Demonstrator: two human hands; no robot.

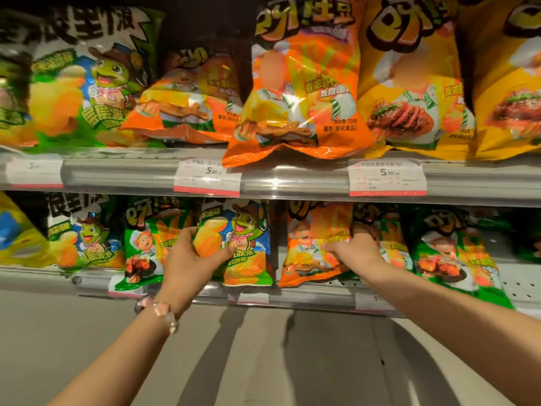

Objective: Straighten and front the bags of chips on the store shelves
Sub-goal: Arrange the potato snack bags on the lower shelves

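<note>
- 2 bare hands reach onto the lower shelf (322,297), each taking a bag of chips there.
- The left hand (187,256), with a beaded bracelet (159,310) on its wrist, grips the frog bag (234,244): fingers curl round the bag's left edge and the thumb presses on its front.
- That frog bag stands upright at the shelf's front edge, overlapping the green bag (143,247) just to its left.
- The right hand (351,247) pinches the small orange bag (313,247), thumb across the front and fingers curled over its right edge.
- The small orange bag stands just right of the frog bag, a narrow dark gap between them, its bottom seam reaching the shelf lip.
- Further green bags stand on the lower shelf to the right, and 1 more frog bag to the far left.
- On the upper shelf (117,174), a large orange bag (304,83) stands forward, its bottom seam hanging over the rail, while the tilted orange bag (187,98) left of it leans back.
- 2 price tags (386,177) are clipped to the upper rail; their print is blurred apart from a 5.
</note>
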